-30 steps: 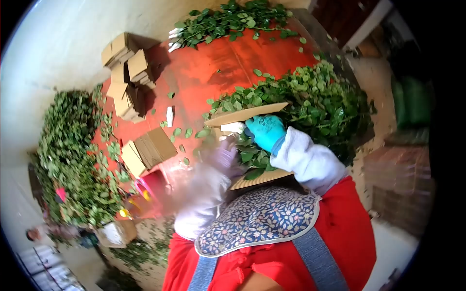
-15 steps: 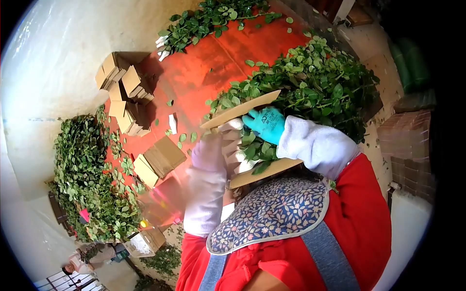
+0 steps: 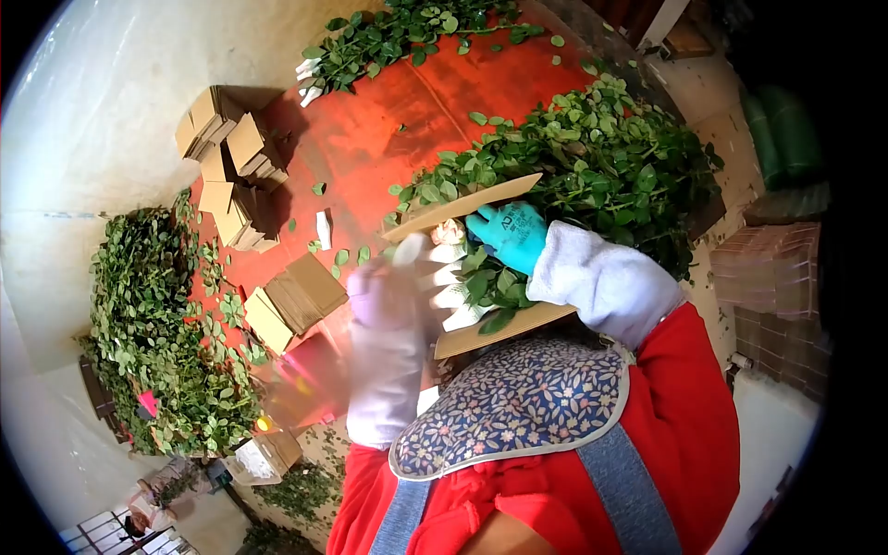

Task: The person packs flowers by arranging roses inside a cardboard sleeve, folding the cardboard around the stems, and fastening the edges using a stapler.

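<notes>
My left hand (image 3: 377, 291), in a purple glove, is smeared by motion just left of a row of flower heads. A blurred whitish thing (image 3: 412, 251) shows at its fingertips; I cannot tell whether it is held. My right hand (image 3: 511, 233), in a teal glove, closes around the stem end just behind a peach-coloured rose (image 3: 450, 233). Below that rose, several heads in white sleeves (image 3: 451, 296) lie in a row, their leaves (image 3: 497, 286) under my right hand. Cardboard (image 3: 499, 331) runs along the near side of this bunch, and another cardboard flap (image 3: 467, 205) stands along its far side.
Leafy stems are heaped at the right (image 3: 610, 166), at the left (image 3: 157, 324) and at the far edge (image 3: 407, 37) of the red table (image 3: 388, 120). Folded cardboard pieces (image 3: 242, 153) are stacked at the far left, others (image 3: 296, 301) closer. A loose white sleeve (image 3: 323, 230) lies between.
The peach rose now shows bare at the top of the row, where a white cover was before. My left hand has moved slightly left; my right hand stays nearly in place.
</notes>
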The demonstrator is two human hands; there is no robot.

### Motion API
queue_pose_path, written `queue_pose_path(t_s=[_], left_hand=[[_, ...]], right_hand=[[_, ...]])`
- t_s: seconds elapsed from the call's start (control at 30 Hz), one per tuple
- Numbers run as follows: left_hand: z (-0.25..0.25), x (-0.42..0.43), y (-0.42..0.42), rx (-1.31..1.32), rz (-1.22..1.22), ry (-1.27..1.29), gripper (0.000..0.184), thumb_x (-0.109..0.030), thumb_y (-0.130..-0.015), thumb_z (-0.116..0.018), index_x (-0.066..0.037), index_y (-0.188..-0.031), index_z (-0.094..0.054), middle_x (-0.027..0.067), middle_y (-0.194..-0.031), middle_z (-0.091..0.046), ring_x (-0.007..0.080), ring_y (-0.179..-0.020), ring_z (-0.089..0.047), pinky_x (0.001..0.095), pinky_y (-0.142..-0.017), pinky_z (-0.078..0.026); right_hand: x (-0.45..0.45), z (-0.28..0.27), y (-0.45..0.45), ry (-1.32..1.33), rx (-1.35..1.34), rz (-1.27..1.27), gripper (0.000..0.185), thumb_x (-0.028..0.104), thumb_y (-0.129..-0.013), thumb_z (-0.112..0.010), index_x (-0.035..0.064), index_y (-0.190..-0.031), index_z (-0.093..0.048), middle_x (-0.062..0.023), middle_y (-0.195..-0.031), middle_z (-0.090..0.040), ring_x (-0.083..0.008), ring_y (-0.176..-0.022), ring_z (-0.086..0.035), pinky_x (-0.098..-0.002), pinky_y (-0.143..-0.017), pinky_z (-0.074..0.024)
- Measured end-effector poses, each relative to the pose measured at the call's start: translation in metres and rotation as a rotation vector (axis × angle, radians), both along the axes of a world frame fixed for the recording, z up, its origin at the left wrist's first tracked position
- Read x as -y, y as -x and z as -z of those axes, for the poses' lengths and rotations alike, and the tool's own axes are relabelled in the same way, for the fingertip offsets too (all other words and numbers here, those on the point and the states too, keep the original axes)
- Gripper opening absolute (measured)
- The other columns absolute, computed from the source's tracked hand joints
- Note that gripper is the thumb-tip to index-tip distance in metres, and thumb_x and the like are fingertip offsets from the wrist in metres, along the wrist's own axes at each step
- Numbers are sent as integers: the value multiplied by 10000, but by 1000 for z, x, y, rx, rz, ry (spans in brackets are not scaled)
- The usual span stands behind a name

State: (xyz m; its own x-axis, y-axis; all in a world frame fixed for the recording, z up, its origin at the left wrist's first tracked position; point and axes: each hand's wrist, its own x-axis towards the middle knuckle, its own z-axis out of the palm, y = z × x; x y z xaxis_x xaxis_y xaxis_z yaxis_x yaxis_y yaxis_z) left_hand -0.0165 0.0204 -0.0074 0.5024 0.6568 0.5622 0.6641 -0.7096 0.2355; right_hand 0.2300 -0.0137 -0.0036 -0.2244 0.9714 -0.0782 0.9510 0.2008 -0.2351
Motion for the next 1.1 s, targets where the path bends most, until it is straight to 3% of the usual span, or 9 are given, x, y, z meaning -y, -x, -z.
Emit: queue_pose_path(t_s=[0.03, 0.13, 0.27, 0.5, 0.57, 0.73, 0.93, 1.03, 1.1], left_hand=[[3, 9, 4, 803, 25, 491, 145, 26, -702, -625, -44, -825, -594, 97, -1009, -596, 249, -951, -593, 370, -833, -485], [-14, 13, 16, 1528, 140, 1362, 217, 87, -731, -486, -12, -923, -495, 130, -958, -596, 216, -864, -618, 364, -875, -498], [0, 25, 0, 1294, -195, 1281, 378, -4, -767, -466, -17, -1141, -523, 93, -951, -590, 154, -924, -549, 285, -784, -492], [6, 20, -36, 1245, -461, 1456, 173, -33, -836, -711, -36, -954, -586, 12, -845, -630, 100, -760, -593, 220, -681, -488], [10, 24, -43, 1462, -172, 1339, 190, -52, -822, -732, -35, -940, -584, 15, -817, -629, 100, -720, -596, 226, -655, -492], [16, 24, -29, 1127, -372, 1584, 182, -209, -880, -681, -153, -951, -523, 126, -865, -656, 225, -583, -620, 375, -457, -522], [-43, 25, -14, 1907, -260, 1365, 126, -275, -918, -556, -158, -923, -511, 117, -892, -660, 253, -754, -656, 417, -584, -554], [48, 18, 51, 1870, -82, 1186, 34, -133, -848, -580, -137, -868, -552, 34, -830, -611, 198, -732, -627, 322, -573, -527], [22, 24, 47, 1316, -152, 1293, 69, -97, -847, -580, -135, -901, -559, 5, -806, -573, 164, -659, -578, 296, -551, -497]], right_hand=[[1, 5, -1, 8, -17, 22, 496, 204, -790, -589, 127, -1261, -452, -140, -1185, -529, -351, -833, -634, -477, -703, -505], [3, 1, -2, 46, 5, 33, 521, 220, -826, -570, 144, -1317, -413, -138, -1145, -554, -349, -823, -632, -465, -702, -507], [7, -22, -10, -121, -247, -138, 274, 265, -856, -582, 116, -1086, -580, -117, -1029, -568, -322, -763, -611, -455, -640, -481], [6, -24, 4, -83, 88, -225, 261, 208, -796, -623, 115, -1031, -558, -120, -1034, -537, -304, -726, -613, -455, -601, -483], [7, -27, 5, -46, 93, -235, 240, 209, -819, -597, 124, -1040, -560, -129, -1054, -530, -300, -704, -622, -455, -600, -485], [6, -16, 9, 0, 156, -172, 278, 124, -773, -580, 130, -1050, -561, -135, -1117, -504, -302, -738, -641, -461, -613, -493], [6, -6, 4, -62, 105, -149, 292, 98, -742, -598, 131, -1030, -567, -120, -1184, -491, -309, -797, -635, -456, -650, -501], [5, -19, -6, -6, -293, -108, 245, 171, -816, -644, 125, -1047, -575, -93, -1128, -552, -314, -836, -613, -433, -698, -501], [8, -33, -10, -35, -470, -194, 239, 218, -831, -655, 122, -1043, -600, -114, -1181, -550, -333, -862, -610, -442, -727, -502]])
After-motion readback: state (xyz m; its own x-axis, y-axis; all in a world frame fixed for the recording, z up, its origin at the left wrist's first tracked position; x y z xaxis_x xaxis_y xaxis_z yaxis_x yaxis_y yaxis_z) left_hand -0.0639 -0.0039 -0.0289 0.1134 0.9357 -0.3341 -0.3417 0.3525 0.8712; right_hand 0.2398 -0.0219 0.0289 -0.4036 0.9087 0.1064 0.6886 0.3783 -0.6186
